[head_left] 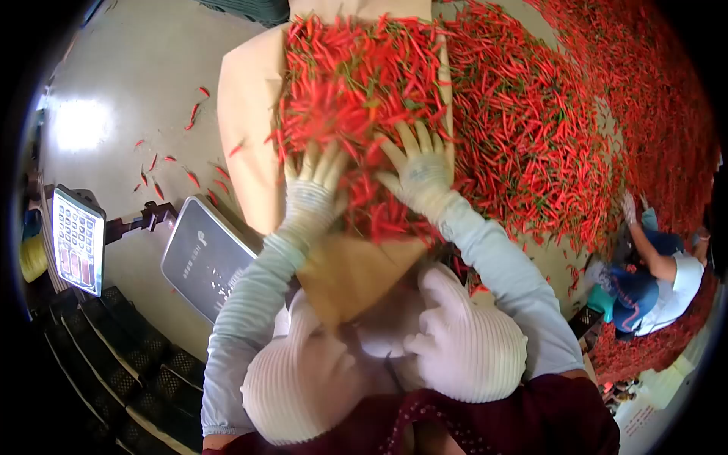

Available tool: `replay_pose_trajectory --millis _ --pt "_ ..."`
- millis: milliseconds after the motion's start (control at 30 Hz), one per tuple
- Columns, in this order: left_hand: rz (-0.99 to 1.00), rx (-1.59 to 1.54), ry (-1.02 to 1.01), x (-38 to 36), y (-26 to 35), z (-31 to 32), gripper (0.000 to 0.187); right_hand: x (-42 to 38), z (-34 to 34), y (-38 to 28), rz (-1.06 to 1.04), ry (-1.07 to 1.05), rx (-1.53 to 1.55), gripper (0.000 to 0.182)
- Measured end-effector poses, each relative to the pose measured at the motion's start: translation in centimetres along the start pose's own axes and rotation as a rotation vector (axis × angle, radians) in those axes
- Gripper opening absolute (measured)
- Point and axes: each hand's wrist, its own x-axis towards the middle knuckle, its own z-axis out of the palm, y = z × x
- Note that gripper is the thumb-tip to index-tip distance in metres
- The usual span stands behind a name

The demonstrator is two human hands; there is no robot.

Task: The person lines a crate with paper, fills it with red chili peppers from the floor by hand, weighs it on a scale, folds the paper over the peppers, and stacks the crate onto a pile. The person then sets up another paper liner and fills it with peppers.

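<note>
Red chilli peppers (356, 76), some with green stems, lie heaped on brown paper (250, 136) in front of me. My left hand (315, 182), in a pale glove, rests against the near left of the heap with its fingers stretched out. On the near right, my right hand (421, 171) is gloved too, its fingers spread over the chillies. A few peppers between the hands are blurred by motion. Below them, a flap of the brown paper (356, 273) folds toward my knees.
A flat scale platform (205, 258) stands at my left, beside its keypad display (78, 239). Dark crates (121, 356) sit at lower left. Loose chillies (192, 114) dot the floor. A large chilli pile (523, 121) spreads rightward, where another person (660, 280) sits.
</note>
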Motion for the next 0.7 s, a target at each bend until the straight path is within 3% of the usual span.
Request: replay_pose_trajectory --millis 67,233,267,300,367,433,567,633,667,700 --pt "0.043 -0.005 -0.019 0.4 -0.5 -0.7 0.074 -0.2 0.0 0.9 -0.027 0.099 0.011 0.062" --pt "0.104 -0.053 -0.020 -2.3 1.3 -3.7 0.075 -6.7 -2.8 -0.7 -0.156 -0.002 0.098 0.060" --pt "0.195 -0.044 -0.122 -3.1 2.5 -3.4 0.077 -9.6 -0.7 -1.1 -0.293 -0.150 0.074 0.060" --pt "0.276 -0.033 -0.229 -4.2 3.8 -3.2 0.080 -9.1 0.3 -0.4 -0.287 -0.145 0.070 0.060" --pt "0.265 -0.046 -0.171 -3.1 3.5 -2.2 0.078 -6.4 1.6 0.5 -0.201 0.069 -0.056 0.067" --pt "0.284 0.139 -0.110 -1.8 3.2 -1.9 0.071 -4.7 0.4 0.5 -0.182 0.011 -0.009 0.074" --pt "0.189 0.115 -0.060 -1.0 3.4 -1.4 0.067 -2.4 -0.6 -0.2 -0.223 -0.042 -0.088 0.082" --pt "0.196 0.051 -0.083 -1.4 3.5 -3.7 0.062 -3.6 -1.7 -0.1 -0.209 -0.176 0.013 0.071" --pt "0.195 -0.045 -0.033 -1.5 2.6 -4.7 0.058 -4.3 -3.0 1.1 -0.292 -0.030 0.253 0.060" --pt "0.195 -0.151 0.005 -1.6 2.1 -5.4 0.053 -4.5 -2.7 2.5 -0.295 -0.030 0.253 0.060"
